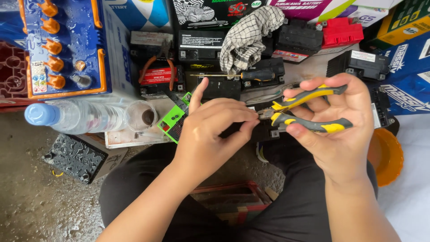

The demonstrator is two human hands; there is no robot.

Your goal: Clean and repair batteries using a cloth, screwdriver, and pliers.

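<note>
I see pliers (309,110) with grey handles bearing yellow inserts, and a second pair of pliers (156,67) behind them with orange-red handles. The large battery (67,45) reads blue with orange caps and orange trim, the small battery (172,123) bright green, and another battery top (342,31) red. The cloth (248,38) is white with a dark grid check, the bottle (76,115) is clear with a light blue cap, and the bowl (387,157) is orange.

Left hand (210,130) covers the pliers' (309,110) nose and whatever it grips, so can't tell what's pinched; blue battery (67,45) cut off at top-left edge, orange bowl (387,157) half behind right hand (340,121), box labels at top too cropped.
</note>
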